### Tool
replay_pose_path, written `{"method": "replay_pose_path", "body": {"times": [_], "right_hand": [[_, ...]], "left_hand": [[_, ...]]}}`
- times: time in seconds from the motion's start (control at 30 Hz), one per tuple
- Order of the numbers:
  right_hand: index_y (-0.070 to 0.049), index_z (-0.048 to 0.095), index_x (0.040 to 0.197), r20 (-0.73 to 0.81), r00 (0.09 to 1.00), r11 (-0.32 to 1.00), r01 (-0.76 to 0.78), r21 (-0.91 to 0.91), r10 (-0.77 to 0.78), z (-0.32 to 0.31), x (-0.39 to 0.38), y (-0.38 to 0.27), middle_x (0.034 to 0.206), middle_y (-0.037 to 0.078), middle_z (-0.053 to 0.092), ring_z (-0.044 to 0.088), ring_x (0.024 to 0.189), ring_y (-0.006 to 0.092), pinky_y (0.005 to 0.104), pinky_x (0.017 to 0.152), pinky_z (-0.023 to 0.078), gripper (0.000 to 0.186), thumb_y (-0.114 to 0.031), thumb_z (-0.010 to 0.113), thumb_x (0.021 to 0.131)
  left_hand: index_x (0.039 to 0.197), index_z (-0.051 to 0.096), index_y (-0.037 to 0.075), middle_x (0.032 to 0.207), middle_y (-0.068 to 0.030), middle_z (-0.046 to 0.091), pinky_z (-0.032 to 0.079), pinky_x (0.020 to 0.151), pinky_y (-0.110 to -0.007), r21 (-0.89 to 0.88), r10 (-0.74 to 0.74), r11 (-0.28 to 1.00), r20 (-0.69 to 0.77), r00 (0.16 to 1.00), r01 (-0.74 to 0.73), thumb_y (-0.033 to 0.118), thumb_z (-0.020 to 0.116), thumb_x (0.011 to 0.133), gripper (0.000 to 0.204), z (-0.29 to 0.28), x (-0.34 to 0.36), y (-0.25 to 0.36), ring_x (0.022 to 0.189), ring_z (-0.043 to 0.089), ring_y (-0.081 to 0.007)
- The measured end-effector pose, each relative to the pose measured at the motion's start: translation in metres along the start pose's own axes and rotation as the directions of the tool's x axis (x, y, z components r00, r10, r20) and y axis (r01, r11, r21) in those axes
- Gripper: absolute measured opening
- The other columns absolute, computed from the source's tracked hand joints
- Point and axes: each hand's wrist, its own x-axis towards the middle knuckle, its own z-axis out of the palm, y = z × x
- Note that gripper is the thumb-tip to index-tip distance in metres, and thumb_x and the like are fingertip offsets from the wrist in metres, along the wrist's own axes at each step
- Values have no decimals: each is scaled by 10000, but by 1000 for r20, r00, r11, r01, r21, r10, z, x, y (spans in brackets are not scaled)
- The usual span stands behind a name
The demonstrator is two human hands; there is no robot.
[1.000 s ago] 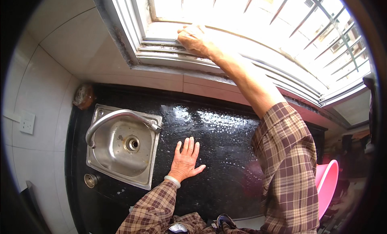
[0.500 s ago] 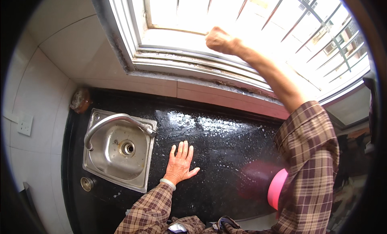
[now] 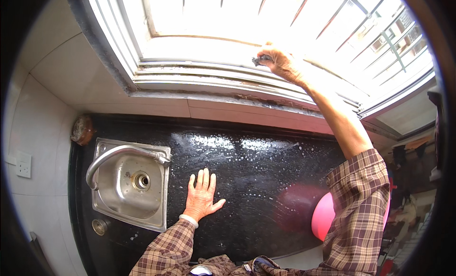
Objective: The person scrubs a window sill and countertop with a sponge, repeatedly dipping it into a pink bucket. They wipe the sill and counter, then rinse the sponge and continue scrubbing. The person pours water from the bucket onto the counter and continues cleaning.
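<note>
My left hand [image 3: 200, 198] lies flat on the wet black countertop [image 3: 251, 219], fingers spread, just right of the sink. A pale bangle circles its wrist. My right arm stretches up to the window, where my right hand [image 3: 284, 66] is closed around a dark grey steel wool scrubber [image 3: 262, 61]. Only a ragged edge of the scrubber shows past the fingers. That hand is over the pale sill [image 3: 204, 48], beyond the sliding window track [image 3: 199, 72]; glare hides whether the scrubber touches the surface.
At the left is a steel sink [image 3: 164, 200] with a curved faucet [image 3: 118, 150] over it. A small round metal piece [image 3: 99, 227] lies near its lower corner, a brown jar-like container [image 3: 83, 130] behind it. My right sleeve partly covers a pink basin [image 3: 323, 219]. Metal bars [image 3: 299, 9] stand outside the window.
My right hand has come down and toward me over the sill, and the scrubber in it now shows. The whole view has shifted slightly. My left hand stays flat on the counter.
</note>
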Motion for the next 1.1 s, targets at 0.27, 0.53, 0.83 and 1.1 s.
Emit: {"method": "replay_pose_path", "body": {"times": [0.27,0.53,0.83,1.1], "right_hand": [[-20,694,1033,-5,943,877,307,-369,-332,30,13,16,1060,156,656,663,892,296,377,755,550,149,25,611,919],[19,625,878,202,924,576,362,-733,-324,41,23,19,914,188,642,644,765,292,394,663,517,54,47,588,850],[26,676,978,37,998,994,48,-96,-44,63,53,-2,837,187,664,684,813,301,406,705,555,279,113,534,754],[-39,729,855,-364,878,845,-78,530,310,56,114,-49,731,102,723,663,637,194,373,599,537,168,-205,729,833]], "left_hand": [[1538,426,-11,1630,-295,317,188,1233,-614,32,5,999,-2,1000,-5,702,629,853,1010,-4,3,2,1537,263,-433],[1529,442,-3,1621,-294,331,189,1232,-615,52,-8,999,-1,1000,8,706,613,857,992,2,5,4,1527,281,-434],[1520,450,-14,1617,-296,338,184,1232,-611,43,-5,999,-26,1000,6,707,606,864,988,-5,5,7,1517,297,-439],[1534,434,-6,1612,-289,356,206,1223,-607,92,-9,996,-10,1000,10,729,591,870,1002,0,5,7,1510,317,-430]]}}
